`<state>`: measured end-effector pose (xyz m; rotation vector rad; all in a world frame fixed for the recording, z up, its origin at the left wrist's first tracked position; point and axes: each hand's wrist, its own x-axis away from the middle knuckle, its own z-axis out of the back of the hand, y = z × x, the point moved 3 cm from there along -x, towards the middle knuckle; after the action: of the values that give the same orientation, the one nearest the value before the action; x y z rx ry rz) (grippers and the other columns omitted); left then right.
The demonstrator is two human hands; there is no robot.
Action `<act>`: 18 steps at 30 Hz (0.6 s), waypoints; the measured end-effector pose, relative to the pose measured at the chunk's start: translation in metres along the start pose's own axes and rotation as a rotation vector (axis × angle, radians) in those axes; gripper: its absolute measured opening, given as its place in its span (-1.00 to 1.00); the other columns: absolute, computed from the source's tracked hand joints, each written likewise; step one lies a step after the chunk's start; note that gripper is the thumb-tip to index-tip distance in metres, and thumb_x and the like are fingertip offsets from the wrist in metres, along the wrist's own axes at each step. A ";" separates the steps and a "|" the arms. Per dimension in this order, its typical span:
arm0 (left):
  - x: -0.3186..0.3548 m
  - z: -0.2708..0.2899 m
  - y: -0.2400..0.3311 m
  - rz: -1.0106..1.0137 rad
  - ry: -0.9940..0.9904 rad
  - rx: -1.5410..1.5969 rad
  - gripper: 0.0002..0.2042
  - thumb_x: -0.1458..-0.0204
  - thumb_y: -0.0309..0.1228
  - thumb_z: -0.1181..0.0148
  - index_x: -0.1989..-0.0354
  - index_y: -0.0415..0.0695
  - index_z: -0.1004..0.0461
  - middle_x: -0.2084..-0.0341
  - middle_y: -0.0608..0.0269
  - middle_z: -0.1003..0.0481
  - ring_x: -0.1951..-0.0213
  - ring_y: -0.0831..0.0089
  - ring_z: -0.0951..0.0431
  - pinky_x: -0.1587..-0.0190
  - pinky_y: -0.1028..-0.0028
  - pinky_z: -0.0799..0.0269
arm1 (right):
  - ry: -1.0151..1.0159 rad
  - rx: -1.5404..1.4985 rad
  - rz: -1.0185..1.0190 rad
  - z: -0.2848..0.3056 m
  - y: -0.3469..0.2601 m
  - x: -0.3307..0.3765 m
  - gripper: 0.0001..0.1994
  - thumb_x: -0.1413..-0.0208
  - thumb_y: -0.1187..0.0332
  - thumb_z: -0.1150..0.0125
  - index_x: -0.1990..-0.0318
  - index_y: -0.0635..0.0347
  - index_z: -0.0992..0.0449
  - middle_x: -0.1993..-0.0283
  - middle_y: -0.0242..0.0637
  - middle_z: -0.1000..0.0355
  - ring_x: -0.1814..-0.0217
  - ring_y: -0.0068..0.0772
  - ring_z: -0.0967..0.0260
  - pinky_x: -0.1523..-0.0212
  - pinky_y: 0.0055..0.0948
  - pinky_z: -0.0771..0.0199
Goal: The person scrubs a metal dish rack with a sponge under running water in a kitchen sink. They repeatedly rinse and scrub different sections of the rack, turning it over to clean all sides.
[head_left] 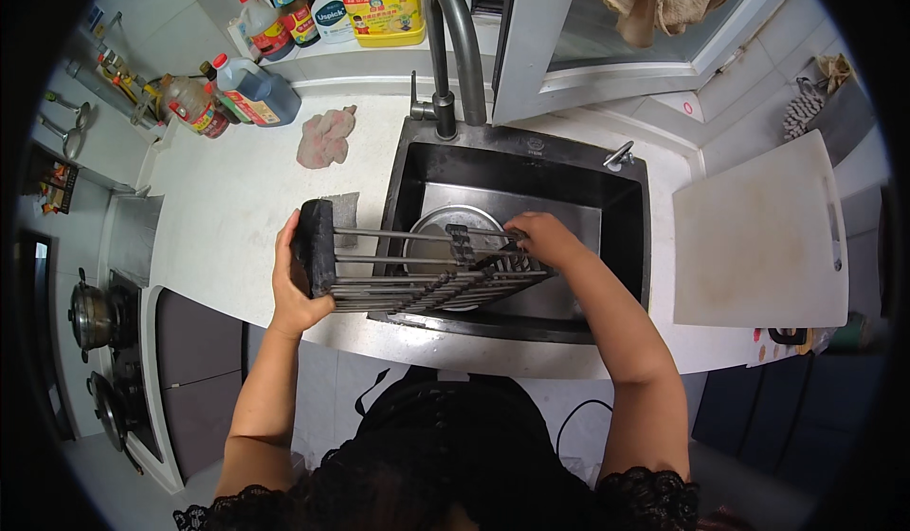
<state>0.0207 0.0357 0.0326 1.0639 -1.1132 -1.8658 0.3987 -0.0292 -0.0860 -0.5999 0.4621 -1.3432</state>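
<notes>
A dish rack (pixel 417 289) of thin metal rods, with a black end piece, is tilted over the near left part of the dark sink (pixel 521 146). My left hand (pixel 296 294) is closed around its black end, thumb on the near side. At the rack's right end, my right hand (pixel 545 238) grips the dark spiral-looking fittings; its fingertips are partly hidden. Beneath the rack, a round metal basin (pixel 444 218) sits in the sink, partly covered by the rods. A grey mesh cloth (pixel 346 216) lies on the counter just behind the black end.
A tall faucet (pixel 455 47) rises behind the sink. A pinkish rag (pixel 327 137) lies on the white counter (pixel 227 256). Several bottles (pixel 251 90) and a yellow jug (pixel 381 5) stand at the back left. To the right is a white cutting board (pixel 758 237); pots (pixel 95 315) sit far left.
</notes>
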 end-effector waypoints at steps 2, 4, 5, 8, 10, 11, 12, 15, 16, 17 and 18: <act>0.000 0.003 -0.006 0.045 0.008 0.007 -0.03 0.56 -0.56 -0.09 -0.30 -0.27 0.04 -0.17 0.09 -0.14 -0.24 0.27 -0.15 -0.29 0.37 0.02 | 0.002 0.046 0.004 0.001 -0.012 -0.008 -0.69 0.24 0.61 -0.24 0.23 0.17 -0.52 0.24 -0.14 -0.47 0.15 -0.03 -0.41 0.12 -0.25 -0.42; 0.000 0.005 -0.012 0.100 0.024 -0.008 -0.03 0.54 -0.58 -0.07 -0.31 -0.26 0.04 -0.19 0.08 -0.13 -0.25 0.27 -0.14 -0.29 0.37 0.01 | 0.058 0.048 0.031 -0.004 -0.010 -0.012 -0.70 0.24 0.62 -0.19 0.25 0.17 -0.52 0.26 -0.13 -0.48 0.15 -0.04 -0.41 0.13 -0.25 -0.42; -0.002 0.005 -0.011 0.136 0.012 -0.018 -0.03 0.53 -0.59 -0.08 -0.32 -0.23 0.06 -0.19 0.04 -0.13 -0.27 0.22 -0.11 -0.30 0.36 0.04 | 0.086 0.050 0.045 -0.005 -0.008 -0.013 -0.71 0.24 0.63 -0.17 0.26 0.17 -0.52 0.27 -0.13 -0.48 0.16 -0.04 -0.41 0.14 -0.25 -0.42; -0.001 0.014 -0.020 0.114 -0.029 -0.264 -0.01 0.53 -0.59 -0.10 -0.33 -0.21 0.09 -0.19 -0.01 -0.13 -0.28 0.17 -0.09 -0.31 0.35 0.07 | 0.133 0.037 0.080 0.000 -0.006 -0.021 -0.70 0.24 0.65 -0.11 0.27 0.16 -0.52 0.27 -0.14 -0.48 0.17 -0.05 -0.42 0.15 -0.25 -0.43; 0.001 0.018 -0.018 0.132 -0.073 -0.318 0.03 0.54 -0.58 -0.12 -0.34 -0.20 0.14 -0.23 -0.04 -0.07 -0.29 0.11 -0.05 -0.32 0.31 0.10 | 0.169 0.030 0.121 0.002 -0.008 -0.025 -0.70 0.25 0.66 -0.09 0.28 0.17 -0.52 0.27 -0.15 -0.48 0.18 -0.05 -0.42 0.15 -0.26 -0.44; -0.001 0.018 -0.013 0.125 -0.090 -0.345 0.03 0.54 -0.58 -0.12 -0.34 -0.20 0.14 -0.25 -0.03 -0.05 -0.30 0.10 -0.04 -0.32 0.29 0.09 | 0.186 0.028 0.138 0.003 -0.009 -0.025 -0.70 0.25 0.66 -0.08 0.28 0.18 -0.51 0.26 -0.15 -0.48 0.19 -0.04 -0.42 0.15 -0.26 -0.44; -0.001 0.019 -0.009 0.117 -0.106 -0.373 0.04 0.55 -0.58 -0.12 -0.35 -0.20 0.15 -0.27 -0.03 -0.03 -0.30 0.10 -0.03 -0.32 0.28 0.09 | 0.207 0.026 0.146 0.004 -0.010 -0.026 -0.71 0.25 0.65 -0.08 0.30 0.17 -0.52 0.27 -0.16 -0.49 0.19 -0.05 -0.43 0.16 -0.25 -0.44; -0.001 0.033 -0.006 0.072 -0.187 -0.371 0.22 0.60 -0.20 -0.50 -0.35 -0.18 0.16 -0.25 0.01 -0.04 -0.27 0.11 -0.06 -0.31 0.26 0.09 | 0.258 -0.002 0.173 0.003 -0.014 -0.030 -0.75 0.23 0.64 -0.06 0.35 0.17 -0.53 0.30 -0.17 -0.50 0.21 -0.08 -0.44 0.18 -0.23 -0.45; -0.001 0.036 -0.005 0.059 -0.205 -0.354 0.28 0.64 -0.09 -0.57 -0.35 -0.18 0.16 -0.24 0.02 -0.05 -0.27 0.12 -0.07 -0.31 0.27 0.09 | 0.266 -0.016 0.182 0.003 -0.015 -0.032 -0.76 0.23 0.64 -0.06 0.36 0.17 -0.52 0.30 -0.17 -0.50 0.22 -0.08 -0.44 0.19 -0.23 -0.45; -0.001 0.038 -0.007 0.057 -0.161 -0.357 0.35 0.81 0.20 -0.52 -0.30 -0.18 0.02 -0.16 0.06 -0.17 -0.20 0.17 -0.17 -0.27 0.28 0.01 | 0.274 -0.030 0.190 0.002 -0.015 -0.034 -0.78 0.23 0.63 -0.05 0.37 0.18 -0.52 0.31 -0.17 -0.50 0.22 -0.08 -0.44 0.20 -0.23 -0.44; -0.002 0.041 -0.009 0.117 -0.202 -0.317 0.32 0.82 0.21 -0.51 -0.26 -0.18 -0.03 -0.13 0.07 -0.21 -0.17 0.20 -0.21 -0.25 0.30 -0.02 | 0.281 -0.031 0.196 0.001 -0.014 -0.036 -0.79 0.22 0.63 -0.05 0.38 0.18 -0.52 0.31 -0.17 -0.50 0.23 -0.08 -0.44 0.20 -0.23 -0.44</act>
<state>-0.0169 0.0544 0.0373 0.6309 -0.9267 -2.0049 0.3823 0.0044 -0.0771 -0.3806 0.7523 -1.2385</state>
